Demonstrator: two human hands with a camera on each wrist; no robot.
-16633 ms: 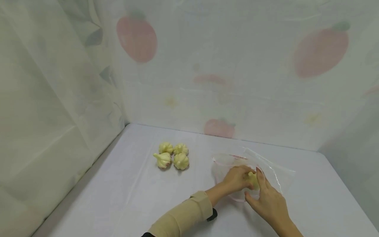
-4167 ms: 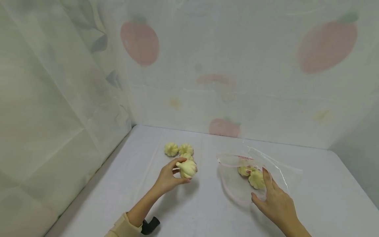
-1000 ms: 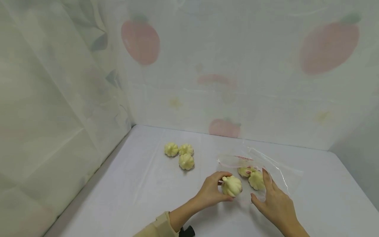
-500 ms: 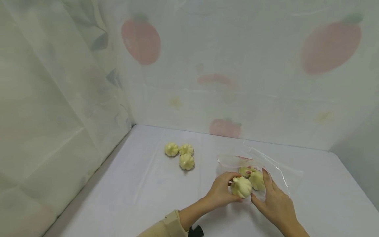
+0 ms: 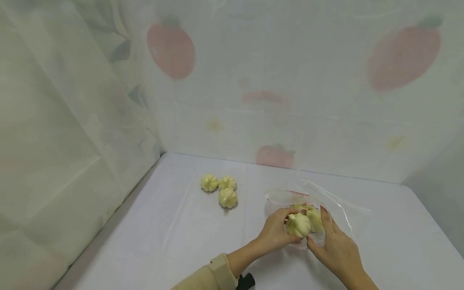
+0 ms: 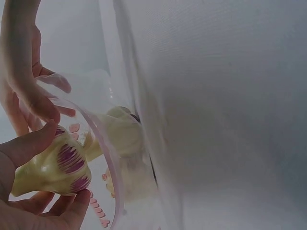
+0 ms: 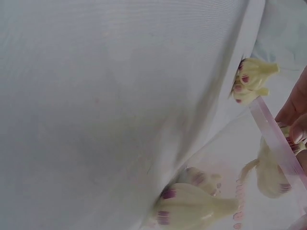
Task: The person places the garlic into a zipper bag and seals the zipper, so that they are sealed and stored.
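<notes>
My left hand (image 5: 275, 231) grips a pale yellow garlic bulb (image 5: 299, 225) between thumb and fingers, at the mouth of a clear plastic bag (image 5: 279, 197). In the left wrist view the purple-streaked base of this bulb (image 6: 69, 160) faces the bag's pink rim (image 6: 114, 167). On the other side of the mouth, my right hand (image 5: 338, 249) has its index finger and thumb spread apart against the film, propping the bag's mouth wide. Inside lie two more garlic bulbs (image 5: 316, 220), partly covered by the held one. They also show through the film as bulbs (image 7: 187, 208) in the right wrist view.
Three garlic bulbs (image 5: 227, 197) sit close together on the white table (image 5: 195, 237), left of the bag. Patterned cloth (image 5: 217, 80) hangs behind the table and another cloth (image 5: 72, 161) along its left side. A black object (image 5: 246, 281) shows under the left sleeve.
My left hand has taken a garlic bulb from the group on the left and carried it right to the bag's mouth. The right hand stays at the bag; earlier another bulb went in.
</notes>
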